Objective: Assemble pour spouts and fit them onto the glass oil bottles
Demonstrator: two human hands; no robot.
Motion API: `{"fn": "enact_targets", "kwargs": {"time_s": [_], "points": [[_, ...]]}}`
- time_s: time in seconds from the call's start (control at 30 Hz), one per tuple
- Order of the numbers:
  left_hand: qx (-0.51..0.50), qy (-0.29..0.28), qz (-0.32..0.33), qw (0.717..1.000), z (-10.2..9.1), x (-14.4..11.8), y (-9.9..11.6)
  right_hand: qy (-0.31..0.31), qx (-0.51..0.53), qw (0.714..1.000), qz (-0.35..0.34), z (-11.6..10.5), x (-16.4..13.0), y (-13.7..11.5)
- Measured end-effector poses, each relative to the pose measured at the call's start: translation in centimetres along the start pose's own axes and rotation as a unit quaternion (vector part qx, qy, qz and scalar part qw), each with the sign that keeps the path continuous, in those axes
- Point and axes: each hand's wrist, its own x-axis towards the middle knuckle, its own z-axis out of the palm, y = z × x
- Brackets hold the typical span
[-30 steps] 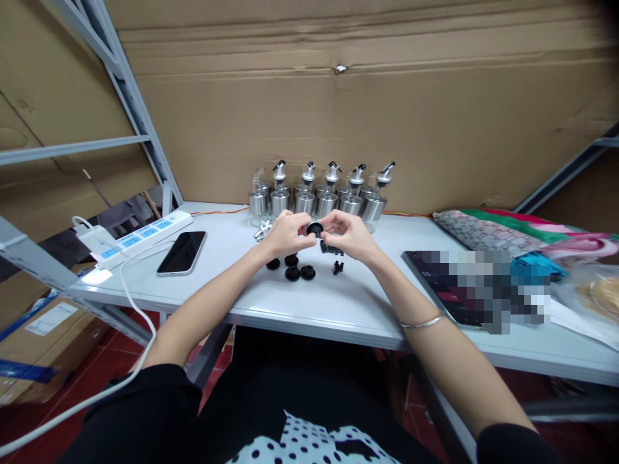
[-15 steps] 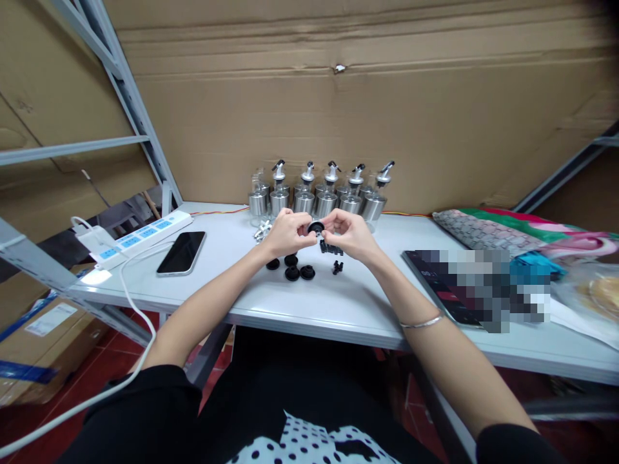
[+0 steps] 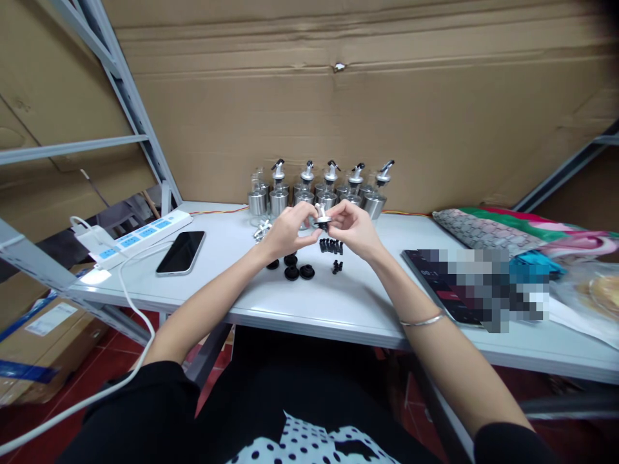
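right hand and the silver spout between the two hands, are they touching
Touching. The head view shows the right hand with its fingertips against the right edge of the silver spout, above the table.

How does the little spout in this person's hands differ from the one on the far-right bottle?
The held spout sits between the left hand and right hand; the mounted spout stands in the far-right bottle. The mounted spout has a black tip; the held spout shows none. Both look silver above, black below.
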Motion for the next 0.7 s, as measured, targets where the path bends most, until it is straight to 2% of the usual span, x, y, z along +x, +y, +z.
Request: {"fn": "enact_targets", "kwargs": {"time_s": [0.1,0.27,0.4,0.53,0.7], "points": [[-0.039,0.019,0.052,0.998,0.16,0.0,0.06,-0.001,0.012,1.0,0.005,-0.25,0.08,0.01],[-0.025,0.024,0.111,0.993,0.32,-0.02,0.12,0.013,-0.002,1.0,0.002,-0.27,-0.04,-0.15],[0.004,0.013,0.121,0.993,0.36,-0.15,0.18,0.039,-0.025,0.999,0.0,-0.05,-0.09,-0.32],[-0.006,0.004,0.123,0.992,0.35,-0.22,0.14,0.048,0.001,0.999,0.009,0.04,-0.02,-0.58],[0.017,0.027,0.13,0.991,0.42,-0.24,-0.19,0.033,0.019,0.998,0.043,-0.07,-0.03,-0.74]]}}
